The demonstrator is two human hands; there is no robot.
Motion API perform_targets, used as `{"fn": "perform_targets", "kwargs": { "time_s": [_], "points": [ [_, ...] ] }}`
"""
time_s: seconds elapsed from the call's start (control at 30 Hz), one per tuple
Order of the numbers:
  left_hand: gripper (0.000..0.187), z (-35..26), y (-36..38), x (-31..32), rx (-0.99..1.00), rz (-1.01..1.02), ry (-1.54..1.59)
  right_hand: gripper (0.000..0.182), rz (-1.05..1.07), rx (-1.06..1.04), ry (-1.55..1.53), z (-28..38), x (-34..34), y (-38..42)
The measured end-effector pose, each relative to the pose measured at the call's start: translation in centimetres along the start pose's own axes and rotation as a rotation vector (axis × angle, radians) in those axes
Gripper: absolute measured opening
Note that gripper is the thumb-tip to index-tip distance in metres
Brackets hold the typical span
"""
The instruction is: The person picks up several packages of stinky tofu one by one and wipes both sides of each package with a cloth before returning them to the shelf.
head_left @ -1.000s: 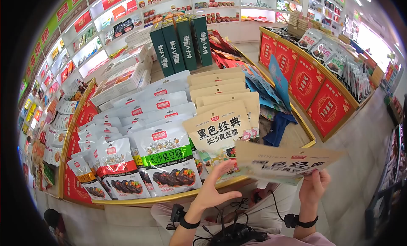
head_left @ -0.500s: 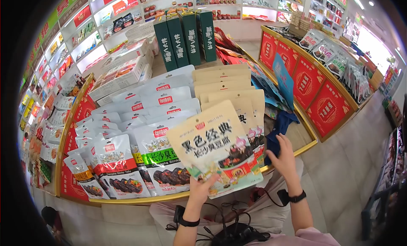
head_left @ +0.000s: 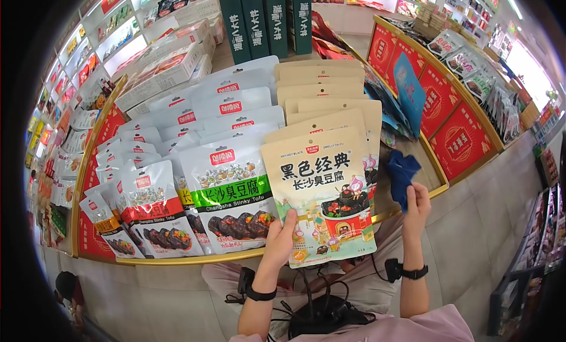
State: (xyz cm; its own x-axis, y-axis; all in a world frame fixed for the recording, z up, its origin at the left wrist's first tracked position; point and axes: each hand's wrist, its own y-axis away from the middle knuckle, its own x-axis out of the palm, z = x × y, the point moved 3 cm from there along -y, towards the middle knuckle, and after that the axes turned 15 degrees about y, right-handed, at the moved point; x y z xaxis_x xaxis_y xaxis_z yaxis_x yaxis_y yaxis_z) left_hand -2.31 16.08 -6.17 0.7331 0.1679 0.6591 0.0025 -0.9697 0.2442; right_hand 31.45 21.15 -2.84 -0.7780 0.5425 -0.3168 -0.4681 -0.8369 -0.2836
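Note:
My left hand (head_left: pixel 281 238) grips the lower left edge of a cream stinky tofu bag (head_left: pixel 321 195), thumb on its front. The bag stands nearly upright before a row of matching cream bags (head_left: pixel 321 90). My right hand (head_left: pixel 417 202) pinches the lower end of a dark blue cloth (head_left: pixel 402 172) at the display's front right corner. Left of the cream bag stands a silver bag with a green band (head_left: pixel 231 195), and beside it a silver bag with a red band (head_left: pixel 150 209).
A gold-edged display stand (head_left: pixel 206 258) carries these bags, white boxes (head_left: pixel 162 77) and tall dark green boxes (head_left: pixel 256 27). Blue packages (head_left: pixel 407 94) lean on the right. Another red-panelled stand (head_left: pixel 436 94) is beyond. At lower left, a person (head_left: pixel 69 292) is partly visible.
The cream bag has gone from tilted to nearly upright and shifted right, still in my left hand. My right hand has closed on the blue cloth and raised part of it. The view has shifted.

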Motion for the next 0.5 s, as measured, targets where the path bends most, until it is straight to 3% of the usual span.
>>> {"fn": "perform_targets", "kwargs": {
  "time_s": [0.03, 0.1, 0.23, 0.3, 0.37, 0.43, 0.5],
  "points": [
    [0.042, 0.1, -0.1, -0.1, -0.004, -0.002, 0.0, 0.012, 0.001, 0.004, 0.002, 1.6, -0.5, 1.2],
    [0.044, 0.3, -0.2, -0.4, 0.011, 0.02, -0.047, 0.014, -0.035, 0.003, -0.327, 4.7, -1.3, 3.9],
    [0.044, 0.1, -0.1, -0.2, -0.005, -0.001, -0.073, 0.017, 0.056, -0.154, -0.317, 9.2, -2.5, 9.1],
    [0.046, 0.0, -0.2, -0.2, -0.003, -0.004, -0.089, 0.021, 0.28, -0.31, -0.404, 11.1, -1.0, 10.4],
    [0.045, 0.1, -0.3, 0.0, 0.004, 0.014, -0.075, 0.032, 0.534, -0.815, 0.08, 12.0, 1.9, 9.2],
    [0.048, -0.1, -0.1, 0.0, 0.063, -0.023, -0.104, 0.04, 0.666, -0.954, 0.4, 11.1, 6.9, 10.0],
    [0.049, -0.2, 0.0, 0.2, 0.077, -0.036, -0.17, 0.041, 0.652, -0.987, 0.484, 7.8, 8.7, 11.2]
  ]
}}
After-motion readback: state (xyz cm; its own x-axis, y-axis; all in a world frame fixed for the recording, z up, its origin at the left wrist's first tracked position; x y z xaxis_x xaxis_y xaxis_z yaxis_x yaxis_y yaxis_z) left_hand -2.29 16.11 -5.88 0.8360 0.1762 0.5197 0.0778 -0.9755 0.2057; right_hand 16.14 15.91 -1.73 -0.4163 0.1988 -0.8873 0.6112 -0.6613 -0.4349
